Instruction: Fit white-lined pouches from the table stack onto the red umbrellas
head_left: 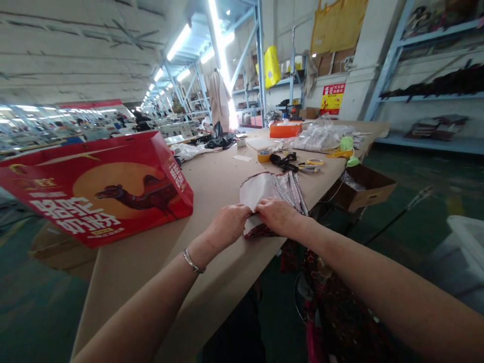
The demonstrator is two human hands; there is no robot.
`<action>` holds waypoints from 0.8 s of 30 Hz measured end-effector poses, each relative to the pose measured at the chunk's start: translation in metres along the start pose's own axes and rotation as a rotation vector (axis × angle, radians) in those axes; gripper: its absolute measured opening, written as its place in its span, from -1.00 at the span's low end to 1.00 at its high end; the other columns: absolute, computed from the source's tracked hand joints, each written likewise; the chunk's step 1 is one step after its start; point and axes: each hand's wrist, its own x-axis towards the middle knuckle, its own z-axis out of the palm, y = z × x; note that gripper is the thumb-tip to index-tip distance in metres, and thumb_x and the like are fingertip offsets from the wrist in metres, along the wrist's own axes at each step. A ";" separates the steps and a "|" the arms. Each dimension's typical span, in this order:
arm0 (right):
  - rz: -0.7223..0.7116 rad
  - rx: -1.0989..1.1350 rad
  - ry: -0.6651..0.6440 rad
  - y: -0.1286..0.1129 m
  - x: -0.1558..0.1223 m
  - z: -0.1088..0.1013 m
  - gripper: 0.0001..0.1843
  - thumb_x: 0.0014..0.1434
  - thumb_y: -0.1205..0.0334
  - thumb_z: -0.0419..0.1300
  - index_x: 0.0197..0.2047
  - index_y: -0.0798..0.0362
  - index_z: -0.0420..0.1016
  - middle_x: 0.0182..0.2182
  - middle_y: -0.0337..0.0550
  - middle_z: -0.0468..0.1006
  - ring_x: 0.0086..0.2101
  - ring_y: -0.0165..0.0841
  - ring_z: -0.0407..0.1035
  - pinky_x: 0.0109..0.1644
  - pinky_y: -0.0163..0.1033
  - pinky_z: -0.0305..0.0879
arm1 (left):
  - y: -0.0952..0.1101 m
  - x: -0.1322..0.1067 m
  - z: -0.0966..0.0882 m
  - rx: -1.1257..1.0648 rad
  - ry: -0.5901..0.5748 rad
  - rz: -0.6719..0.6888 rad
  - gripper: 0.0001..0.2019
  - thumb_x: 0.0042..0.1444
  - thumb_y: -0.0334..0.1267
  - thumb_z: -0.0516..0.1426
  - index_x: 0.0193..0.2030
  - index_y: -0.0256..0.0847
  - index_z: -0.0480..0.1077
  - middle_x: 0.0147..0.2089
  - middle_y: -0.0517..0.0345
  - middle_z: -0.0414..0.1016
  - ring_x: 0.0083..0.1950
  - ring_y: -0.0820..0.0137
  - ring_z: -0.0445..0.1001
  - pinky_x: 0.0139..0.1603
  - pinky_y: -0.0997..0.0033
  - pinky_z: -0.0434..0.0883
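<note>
A stack of folded fabric pieces [260, 185], pale on top with dark red patterned layers below, lies near the table's front edge. My left hand [231, 222] pinches its near left edge, fingers closed on the cloth. Close beside it, my right hand [278, 216] grips the same edge with thumb and fingers together. The two hands almost meet, and the fingertips are partly hidden in the folds. Layered edges with a patterned border fan out on the stack's right side.
On the brown-covered table [212, 176] a large red bag [132, 191] stands at left. Beyond the fabric lie yellow tape [263, 156], a black strap [283, 162], scissors [312, 166], an orange box [285, 129] and plastic bags [321, 133]. A cardboard box [363, 189] sits off the right edge.
</note>
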 end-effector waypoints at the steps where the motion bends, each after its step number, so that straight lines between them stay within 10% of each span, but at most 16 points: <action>1: 0.005 -0.006 -0.008 0.002 0.000 0.002 -0.77 0.18 0.41 0.00 -0.25 0.14 0.49 -0.26 0.05 0.49 -0.23 -0.20 0.37 -0.12 -0.16 0.24 | -0.003 -0.001 -0.001 -0.003 -0.002 -0.003 -0.76 0.17 -0.37 0.00 -0.28 -0.17 0.51 -0.32 0.05 0.53 -0.30 0.33 0.49 -0.26 0.41 0.35; 16: 0.213 0.249 -0.164 0.003 -0.008 -0.019 -0.66 0.03 -0.03 0.20 -0.43 0.10 0.53 -0.58 -0.23 0.42 -0.48 -0.41 0.25 -0.45 -0.32 0.01 | -0.001 -0.013 -0.007 -0.371 -0.005 -0.149 -0.75 0.10 -0.33 0.00 -0.41 -0.26 0.50 -0.55 0.23 0.41 -0.49 0.50 0.32 -0.44 0.54 0.22; 24: 0.269 0.440 -0.153 -0.011 -0.022 -0.017 -0.68 0.16 0.22 0.03 -0.46 0.15 0.53 -0.61 -0.25 0.40 -0.53 -0.48 0.18 -0.45 -0.35 0.01 | 0.011 -0.026 -0.008 -0.601 0.002 -0.204 -0.74 0.05 -0.20 0.11 -0.18 -0.26 0.49 -0.31 0.12 0.55 -0.32 0.41 0.45 -0.29 0.48 0.35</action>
